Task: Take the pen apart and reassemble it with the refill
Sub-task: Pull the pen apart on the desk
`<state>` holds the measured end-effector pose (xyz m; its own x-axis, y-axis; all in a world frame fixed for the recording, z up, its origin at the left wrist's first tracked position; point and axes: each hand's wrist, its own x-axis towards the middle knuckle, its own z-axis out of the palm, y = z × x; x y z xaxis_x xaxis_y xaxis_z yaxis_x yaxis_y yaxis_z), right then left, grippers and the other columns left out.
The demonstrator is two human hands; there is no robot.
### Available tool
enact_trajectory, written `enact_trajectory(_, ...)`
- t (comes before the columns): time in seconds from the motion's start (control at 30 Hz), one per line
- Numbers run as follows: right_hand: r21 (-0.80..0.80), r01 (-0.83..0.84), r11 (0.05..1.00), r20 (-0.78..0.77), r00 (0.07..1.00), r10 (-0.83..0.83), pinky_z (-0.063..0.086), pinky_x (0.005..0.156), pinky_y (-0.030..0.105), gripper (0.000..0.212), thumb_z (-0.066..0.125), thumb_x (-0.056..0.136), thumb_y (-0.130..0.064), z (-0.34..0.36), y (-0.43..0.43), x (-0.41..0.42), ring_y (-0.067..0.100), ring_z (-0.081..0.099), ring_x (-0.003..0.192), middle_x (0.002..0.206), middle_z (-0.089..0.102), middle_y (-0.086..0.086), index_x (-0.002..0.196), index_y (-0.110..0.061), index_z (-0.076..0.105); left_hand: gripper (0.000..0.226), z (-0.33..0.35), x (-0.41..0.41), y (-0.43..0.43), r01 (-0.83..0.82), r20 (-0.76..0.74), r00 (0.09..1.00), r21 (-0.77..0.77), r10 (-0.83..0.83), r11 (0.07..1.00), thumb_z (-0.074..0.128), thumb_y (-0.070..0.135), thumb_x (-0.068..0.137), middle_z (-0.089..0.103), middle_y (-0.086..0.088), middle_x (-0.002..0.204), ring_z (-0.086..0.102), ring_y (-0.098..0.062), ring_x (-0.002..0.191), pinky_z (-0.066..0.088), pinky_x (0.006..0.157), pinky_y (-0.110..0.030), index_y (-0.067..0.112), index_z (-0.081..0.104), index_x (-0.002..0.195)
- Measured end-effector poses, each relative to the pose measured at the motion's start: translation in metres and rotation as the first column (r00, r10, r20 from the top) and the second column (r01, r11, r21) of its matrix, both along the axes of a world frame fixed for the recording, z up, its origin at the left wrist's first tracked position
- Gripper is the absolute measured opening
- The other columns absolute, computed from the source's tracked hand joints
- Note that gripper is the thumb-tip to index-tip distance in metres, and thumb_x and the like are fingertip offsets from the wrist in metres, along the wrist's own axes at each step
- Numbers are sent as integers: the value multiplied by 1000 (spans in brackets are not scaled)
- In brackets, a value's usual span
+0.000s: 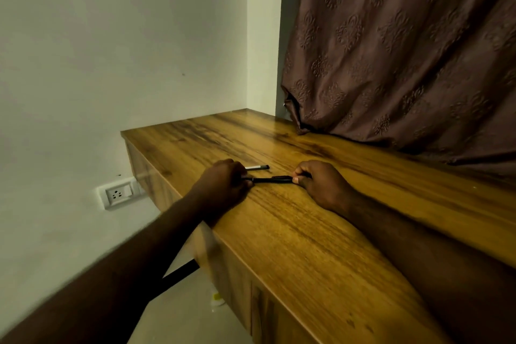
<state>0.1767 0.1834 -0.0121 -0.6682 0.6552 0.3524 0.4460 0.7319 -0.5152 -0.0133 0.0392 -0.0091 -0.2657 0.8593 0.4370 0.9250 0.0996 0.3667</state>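
A black pen [272,179] lies level just above the wooden desk [293,232], held at both ends. My left hand [223,186] is closed around its left end, and my right hand [318,184] pinches its right end between thumb and fingers. A second slim piece [258,167], pale with a black tip, lies on the desk just behind my left hand. Whether it is the refill I cannot tell. The pen's ends are hidden inside my fingers.
A brown patterned curtain [405,50] hangs over the desk's far right edge. A white wall with a socket plate [118,194] stands to the left, beyond the desk's left edge. A small pale object [217,299] sits on the floor below.
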Motion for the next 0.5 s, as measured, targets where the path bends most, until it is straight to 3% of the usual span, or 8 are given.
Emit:
enact_trajectory(0.07,40,18,999,18,1000,-19,49,83,37,6,64,89,-20,0,-3,1,21,58,91,96,65,2,91,-19,69,32,4,-6,-5,-67,298,954,94,36,993,66,26,86,62,-1,100,59,-12,87,51,70,-24,12,62,115)
enact_trajectory(0.13,56,25,998,19,999,-26,49,81,36,6,64,89,-21,2,-5,0,21,58,91,95,64,0,91,-20,70,38,7,-19,-6,-143,450,889,94,86,985,65,20,87,63,-3,102,60,-13,90,47,75,-22,9,59,124)
enact_trajectory(0.2,68,23,997,24,999,-25,48,78,35,7,63,89,-20,4,-7,0,20,57,89,93,62,-1,92,-21,70,43,9,-29,2,-145,363,923,12,131,989,66,23,87,67,-8,105,63,-17,93,48,82,-25,7,58,126)
enact_trajectory(0.33,98,23,995,26,999,-25,45,74,34,10,61,91,-21,2,-5,0,20,56,87,91,59,-2,94,-20,70,42,8,-34,26,-109,252,959,-100,131,989,69,31,86,69,-7,109,64,-16,94,48,81,-23,9,64,121)
enact_trajectory(0.4,103,19,995,25,999,-22,46,75,34,9,61,91,-20,1,-4,-1,21,57,87,90,59,-2,94,-21,70,33,11,-35,32,-66,233,968,-135,96,989,69,28,86,69,-3,105,64,-15,93,46,74,-19,11,69,114)
enact_trajectory(0.5,103,18,994,23,1000,-20,47,76,34,10,62,90,-20,0,-3,-3,21,57,87,91,60,-1,94,-20,70,21,12,-37,35,-47,248,966,-122,77,991,70,23,85,72,-3,95,61,-5,75,41,60,-14,12,73,103)
